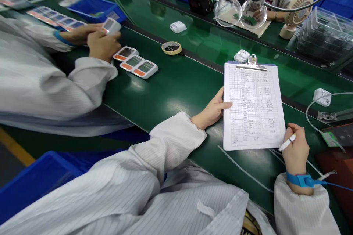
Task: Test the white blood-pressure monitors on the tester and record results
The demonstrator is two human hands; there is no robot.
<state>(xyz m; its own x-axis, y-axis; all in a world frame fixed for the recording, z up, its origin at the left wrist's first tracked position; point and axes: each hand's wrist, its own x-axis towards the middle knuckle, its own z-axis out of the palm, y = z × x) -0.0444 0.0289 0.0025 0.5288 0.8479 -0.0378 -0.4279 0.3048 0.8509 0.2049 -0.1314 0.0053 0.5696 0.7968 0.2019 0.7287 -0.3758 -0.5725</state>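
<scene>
A clipboard with a printed, partly filled-in form lies on the green conveyor belt in front of me. My left hand rests flat at the sheet's left edge, fingers stretched out and touching the paper. My right hand is closed round a white pen, whose tip sits at the form's lower right corner. A blue wrist strap circles my right wrist.
At the left a co-worker's hands hold a white device; three similar white-and-orange devices lie beside them. A tape roll, small white units, blue bins, a small fan and stacked clear trays surround the belt.
</scene>
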